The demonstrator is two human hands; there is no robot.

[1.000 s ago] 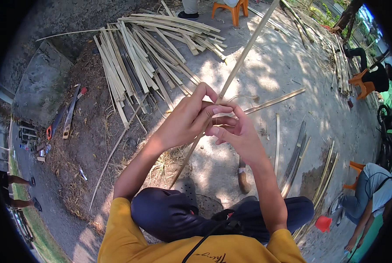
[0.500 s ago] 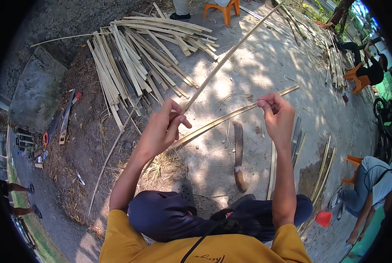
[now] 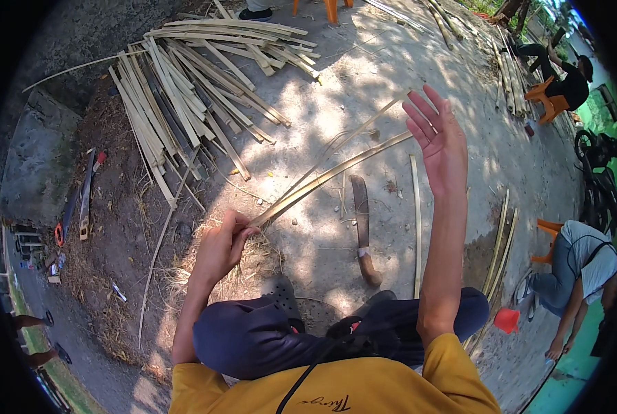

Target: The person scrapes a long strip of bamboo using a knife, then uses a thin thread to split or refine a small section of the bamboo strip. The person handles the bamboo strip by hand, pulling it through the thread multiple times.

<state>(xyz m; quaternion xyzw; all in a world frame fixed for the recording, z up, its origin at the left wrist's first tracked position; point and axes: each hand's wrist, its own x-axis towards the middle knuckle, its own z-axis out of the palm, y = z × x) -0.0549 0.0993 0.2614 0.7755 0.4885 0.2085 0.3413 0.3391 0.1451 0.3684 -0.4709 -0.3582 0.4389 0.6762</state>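
Observation:
My left hand (image 3: pixel 220 247) is closed in a pinch at the near end of a bamboo strip (image 3: pixel 343 165), which slants up and away to the right. A thinner, blurred strip (image 3: pixel 353 132) runs from the same end toward my right fingertips. My right hand (image 3: pixel 438 141) is raised with its fingers stretched out, beside the far ends of both strips; whether it touches them I cannot tell. Below the strips, a machete (image 3: pixel 361 214) with a wooden handle lies on the ground, in front of my feet.
A large pile of split bamboo (image 3: pixel 191 90) lies at the far left. Two saws (image 3: pixel 85 200) rest on the dirt at left. More strips (image 3: pixel 500 245) and a red container (image 3: pixel 506 321) lie at right. One person (image 3: pixel 581 262) bends there; another sits on an orange chair (image 3: pixel 549 100).
My left hand has moved down and left, to the strips' near end. My right hand has risen and its fingers have opened out. The thinner strip has swung down toward the other.

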